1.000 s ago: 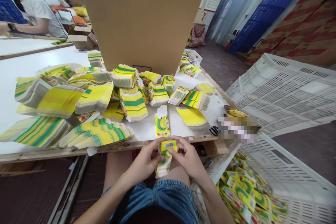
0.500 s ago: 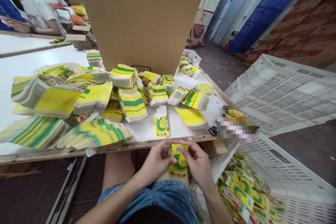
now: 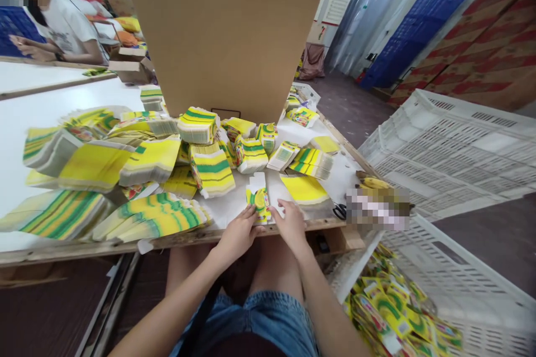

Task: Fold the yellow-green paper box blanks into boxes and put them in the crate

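Note:
A small stack of flat yellow-and-green cartons (image 3: 258,195) lies near the table's front edge. My left hand (image 3: 238,230) reaches up to it, with its stretched fingertips touching the stack's lower left side. My right hand (image 3: 288,220) lies with its fingers flat on the table and touches the stack's lower right corner. Neither hand holds anything. My lap in denim shorts (image 3: 268,318) is below the table edge.
Many fanned stacks of flat cartons (image 3: 151,159) cover the white table (image 3: 234,206). A tall cardboard box (image 3: 226,28) stands behind them. White crates (image 3: 452,145) stand at the right, and the lower one holds folded boxes (image 3: 397,312). Scissors (image 3: 340,210) lie right of my hands. Another person (image 3: 62,33) sits at the far left.
The folded box that both hands held over my lap is gone from them. Both hands have moved up to the carton stack at the table edge.

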Demonstrator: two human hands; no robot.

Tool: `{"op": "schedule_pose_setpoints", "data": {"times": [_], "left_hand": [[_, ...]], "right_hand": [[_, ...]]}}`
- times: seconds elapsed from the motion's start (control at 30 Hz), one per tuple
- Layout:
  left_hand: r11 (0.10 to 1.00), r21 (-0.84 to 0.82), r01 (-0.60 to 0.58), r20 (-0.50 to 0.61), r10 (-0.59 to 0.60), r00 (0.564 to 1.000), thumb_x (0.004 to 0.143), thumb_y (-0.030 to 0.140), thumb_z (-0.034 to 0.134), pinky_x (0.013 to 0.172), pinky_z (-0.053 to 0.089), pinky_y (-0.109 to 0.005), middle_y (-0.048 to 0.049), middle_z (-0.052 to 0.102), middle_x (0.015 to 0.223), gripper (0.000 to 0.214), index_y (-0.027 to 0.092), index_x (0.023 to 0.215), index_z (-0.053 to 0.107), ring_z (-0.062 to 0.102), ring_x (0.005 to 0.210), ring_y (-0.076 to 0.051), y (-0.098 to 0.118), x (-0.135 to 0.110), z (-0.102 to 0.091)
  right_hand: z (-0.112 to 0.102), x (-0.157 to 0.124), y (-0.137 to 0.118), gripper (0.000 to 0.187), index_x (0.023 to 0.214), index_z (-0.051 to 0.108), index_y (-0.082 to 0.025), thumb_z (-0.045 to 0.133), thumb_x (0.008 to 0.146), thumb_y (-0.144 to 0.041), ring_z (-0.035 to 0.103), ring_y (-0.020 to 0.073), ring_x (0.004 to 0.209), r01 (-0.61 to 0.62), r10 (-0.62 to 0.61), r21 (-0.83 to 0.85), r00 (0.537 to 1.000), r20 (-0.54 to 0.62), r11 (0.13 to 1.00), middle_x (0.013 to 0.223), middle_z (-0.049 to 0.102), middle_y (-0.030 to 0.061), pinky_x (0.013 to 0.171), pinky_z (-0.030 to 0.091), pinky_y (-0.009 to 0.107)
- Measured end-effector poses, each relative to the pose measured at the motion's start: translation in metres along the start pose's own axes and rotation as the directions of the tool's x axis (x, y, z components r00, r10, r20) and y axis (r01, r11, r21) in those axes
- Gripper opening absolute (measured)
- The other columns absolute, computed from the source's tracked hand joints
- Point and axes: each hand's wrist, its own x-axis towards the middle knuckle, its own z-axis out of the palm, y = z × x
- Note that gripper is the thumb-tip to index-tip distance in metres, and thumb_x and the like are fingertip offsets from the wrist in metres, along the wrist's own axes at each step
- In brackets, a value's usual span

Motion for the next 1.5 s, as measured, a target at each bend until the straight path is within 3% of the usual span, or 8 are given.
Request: {"op": "schedule_pose_setpoints", "data": {"times": [0.17, 0.4, 0.53, 0.77, 0.97, 1.23, 1.37, 1.5], "left_hand": [[0.999, -0.033, 0.013, -0.011, -0.013, 1.0, 0.083, 0.024, 0.059, 0.114, 0.031, -0.045, -0.0141, 0.049, 0.143, 0.039, 0.017, 0.121, 0.062, 0.038, 0.138, -0.029, -0.002, -0.002, -0.001], [0.967, -0.254, 0.007, -0.102, -0.034, 0.994, 0.077, 0.022, 0.066, 0.112, 0.033, -0.046, -0.0122, 0.055, 0.138, 0.032, 0.02, 0.109, 0.068, 0.043, 0.134, -0.031, -0.006, -0.002, 0.001], [0.898, -0.44, -0.009, -0.278, -0.127, 0.952, 0.087, 0.032, 0.056, 0.109, 0.037, -0.044, -0.0127, 0.06, 0.132, 0.036, 0.019, 0.121, 0.06, 0.052, 0.126, -0.026, -0.002, -0.007, -0.011], [0.6, -0.8, -0.005, -0.079, -0.097, 0.992, 0.083, 0.047, 0.062, 0.088, 0.053, -0.039, -0.0123, 0.074, 0.104, 0.045, 0.014, 0.112, 0.068, 0.068, 0.095, -0.028, 0.017, -0.017, -0.03], [0.228, -0.97, 0.084, 0.102, 0.07, 0.992, 0.072, 0.036, 0.077, 0.097, 0.046, -0.039, -0.0138, 0.073, 0.108, 0.052, 0.014, 0.118, 0.066, 0.066, 0.103, -0.029, 0.03, -0.025, -0.024], [0.239, -0.965, 0.108, 0.08, -0.126, 0.989, 0.073, 0.036, 0.075, 0.076, 0.054, -0.032, -0.0098, 0.076, 0.086, 0.037, 0.012, 0.1, 0.071, 0.071, 0.082, -0.024, 0.028, -0.029, -0.014], [0.276, -0.956, 0.099, 0.05, -0.179, 0.983, 0.079, 0.042, 0.068, 0.073, 0.055, -0.03, -0.0075, 0.075, 0.086, 0.035, 0.013, 0.099, 0.067, 0.07, 0.08, -0.021, 0.029, -0.028, -0.008], [0.404, -0.913, 0.06, -0.013, -0.174, 0.985, 0.081, 0.032, 0.069, 0.072, 0.055, -0.029, -0.006, 0.072, 0.095, 0.052, 0.021, 0.125, 0.044, 0.07, 0.084, -0.021, 0.033, -0.031, -0.009]], "right_hand": [[0.04, 0.019, -0.007, 0.013, 0.082, 0.069, -0.018, 0.064, 0.07, -0.015, 0.059, 0.0303, 0.091, -0.06, 0.062, 0.053, 0.997, -0.037, 0.997, 0.089, 0.07, 0.0137, 0.083, 0.039, 0.04], [0.032, 0.01, -0.008, 0.01, 0.082, 0.063, -0.019, 0.063, 0.072, -0.022, 0.06, 0.0252, 0.084, -0.068, 0.098, 0.326, 0.992, -0.076, 0.943, 0.086, 0.069, 0.0087, 0.08, 0.044, 0.037], [0.02, -0.002, -0.017, 0.021, 0.093, 0.059, -0.018, 0.06, 0.081, -0.035, 0.062, 0.0204, 0.079, -0.08, 0.155, 0.552, 0.984, -0.09, 0.83, 0.087, 0.068, 0.0072, 0.074, 0.049, 0.033], [-0.001, -0.038, -0.033, 0.025, 0.087, 0.064, -0.02, 0.072, 0.075, -0.041, 0.068, 0.0202, 0.077, -0.204, 0.177, 0.791, 0.977, 0.123, 0.577, 0.082, 0.073, 0.0051, 0.076, 0.054, 0.035], [-0.013, -0.052, -0.038, 0.029, 0.088, 0.072, -0.019, 0.079, 0.069, -0.039, 0.07, 0.0215, 0.079, -0.338, 0.155, 0.814, 0.941, 0.301, 0.473, 0.085, 0.076, 0.0064, 0.082, 0.054, 0.037], [-0.024, -0.057, -0.043, 0.035, 0.09, 0.071, -0.017, 0.083, 0.065, -0.038, 0.07, 0.0212, 0.074, -0.43, 0.142, 0.801, 0.901, 0.41, 0.417, 0.079, 0.076, 0.0055, 0.073, 0.055, 0.034], [-0.017, -0.062, -0.043, 0.027, 0.084, 0.067, -0.018, 0.075, 0.074, -0.041, 0.068, 0.0208, 0.067, -0.349, 0.146, 0.769, 0.935, 0.323, 0.535, 0.078, 0.074, 0.0054, 0.066, 0.056, 0.034], [-0.013, -0.063, -0.037, 0.025, 0.09, 0.06, -0.019, 0.07, 0.079, -0.04, 0.067, 0.0199, 0.069, -0.223, 0.155, 0.677, 0.975, 0.162, 0.701, 0.08, 0.071, 0.0047, 0.066, 0.055, 0.032]]}}
